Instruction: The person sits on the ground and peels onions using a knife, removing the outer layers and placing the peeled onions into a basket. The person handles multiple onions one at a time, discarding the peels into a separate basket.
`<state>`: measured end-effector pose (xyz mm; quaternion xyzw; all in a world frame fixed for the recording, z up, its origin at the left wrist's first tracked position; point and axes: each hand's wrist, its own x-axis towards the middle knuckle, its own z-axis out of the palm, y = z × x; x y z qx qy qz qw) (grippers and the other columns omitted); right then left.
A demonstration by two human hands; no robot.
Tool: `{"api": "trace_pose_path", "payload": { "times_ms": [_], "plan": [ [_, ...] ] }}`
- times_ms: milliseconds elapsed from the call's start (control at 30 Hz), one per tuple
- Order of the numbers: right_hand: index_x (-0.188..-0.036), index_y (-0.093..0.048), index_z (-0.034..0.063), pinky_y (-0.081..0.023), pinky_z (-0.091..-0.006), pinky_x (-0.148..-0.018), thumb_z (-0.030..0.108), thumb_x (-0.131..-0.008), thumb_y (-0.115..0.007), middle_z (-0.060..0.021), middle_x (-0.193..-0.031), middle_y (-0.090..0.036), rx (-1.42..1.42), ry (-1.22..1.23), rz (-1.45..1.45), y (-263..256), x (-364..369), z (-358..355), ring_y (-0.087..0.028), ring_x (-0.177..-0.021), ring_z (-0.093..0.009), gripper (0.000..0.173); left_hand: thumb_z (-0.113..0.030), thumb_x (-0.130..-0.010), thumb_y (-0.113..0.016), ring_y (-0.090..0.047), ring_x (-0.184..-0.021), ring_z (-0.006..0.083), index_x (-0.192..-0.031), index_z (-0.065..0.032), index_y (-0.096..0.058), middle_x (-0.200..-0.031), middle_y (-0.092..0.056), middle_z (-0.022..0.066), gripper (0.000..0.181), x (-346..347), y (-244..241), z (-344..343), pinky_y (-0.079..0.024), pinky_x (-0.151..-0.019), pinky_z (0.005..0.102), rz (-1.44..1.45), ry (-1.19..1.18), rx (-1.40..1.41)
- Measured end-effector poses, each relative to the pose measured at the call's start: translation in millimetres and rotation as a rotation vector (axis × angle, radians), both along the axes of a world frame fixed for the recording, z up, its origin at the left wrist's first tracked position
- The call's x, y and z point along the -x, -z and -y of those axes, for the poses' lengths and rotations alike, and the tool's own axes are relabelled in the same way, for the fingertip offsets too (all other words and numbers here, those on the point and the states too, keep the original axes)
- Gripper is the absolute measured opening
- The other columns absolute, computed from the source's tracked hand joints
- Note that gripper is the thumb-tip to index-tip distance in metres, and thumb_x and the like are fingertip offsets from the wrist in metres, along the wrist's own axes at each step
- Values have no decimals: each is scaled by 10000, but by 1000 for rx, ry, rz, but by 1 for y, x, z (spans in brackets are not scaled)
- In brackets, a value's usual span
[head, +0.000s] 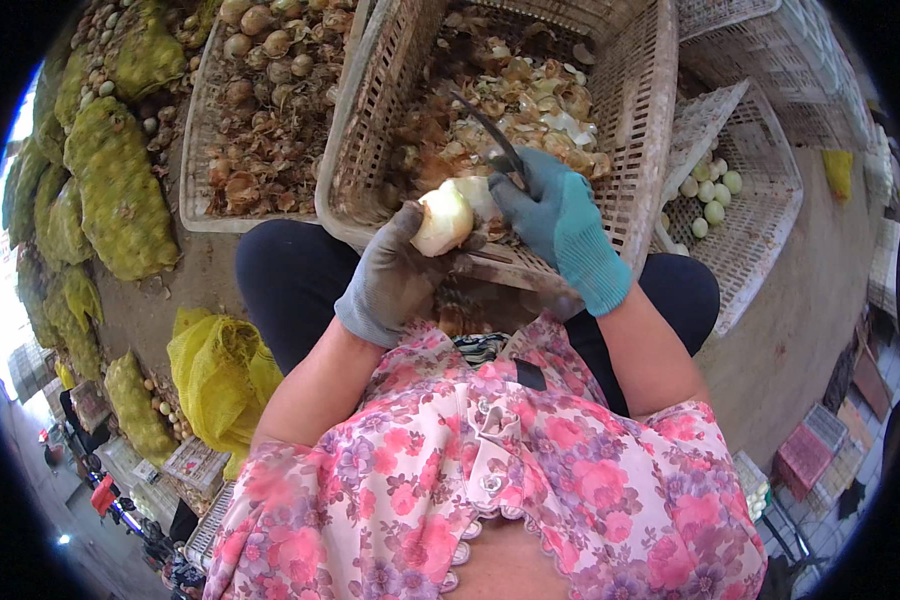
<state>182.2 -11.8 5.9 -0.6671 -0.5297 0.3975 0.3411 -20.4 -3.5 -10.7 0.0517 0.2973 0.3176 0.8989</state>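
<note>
My left hand, in a dirty grey work glove, grips a pale peeled onion. A whitish layer of onion stands out at its right side, towards my other hand. My right hand, in a teal and grey knit glove, is shut on a knife; its dark, curved blade points up and to the left. Both hands are over the near end of a large slatted plastic crate. Inside the crate lie onion skins and pale peelings. My fingers cover part of the knife's handle.
To the left is a crate of unpeeled onions and dry skins. At right, a tilted crate holds several peeled onions. Full yellow mesh sacks lie far left, and a crumpled yellow mesh bag lies by my left knee.
</note>
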Motion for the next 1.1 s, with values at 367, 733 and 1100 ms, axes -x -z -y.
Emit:
{"api": "trace_pose_path", "payload": {
  "times_ms": [367,733,1100],
  "plan": [
    [-1256,-517,60,-513,-457,-621,154,-866,-597,-179,-886,-624,-193,-305,379,-3,20,59,-637,-730,-372,409,-292,-906,-692,-576,-1148,275,-1337,-58,-482,-1235,-592,114,533,5,15,-11,-472,-1010,476,40,-304,51],
    [-1295,-483,47,-510,-461,-620,148,-851,-605,-179,-887,-616,-145,-282,472,4,31,57,-634,-724,-362,471,-128,-853,-732,-590,-1131,270,-1339,-17,-469,-1242,-583,141,564,3,16,-15,-489,-1019,388,-175,-390,-159],
    [-1118,-623,-8,-519,-375,-578,151,-919,-550,-156,-840,-688,132,-206,-62,11,13,34,-657,-646,-271,266,-52,-770,-752,-599,-1119,244,-1410,6,-355,-1257,-572,132,756,7,4,-19,-485,-995,354,-411,-225,-401]
  ]
}}
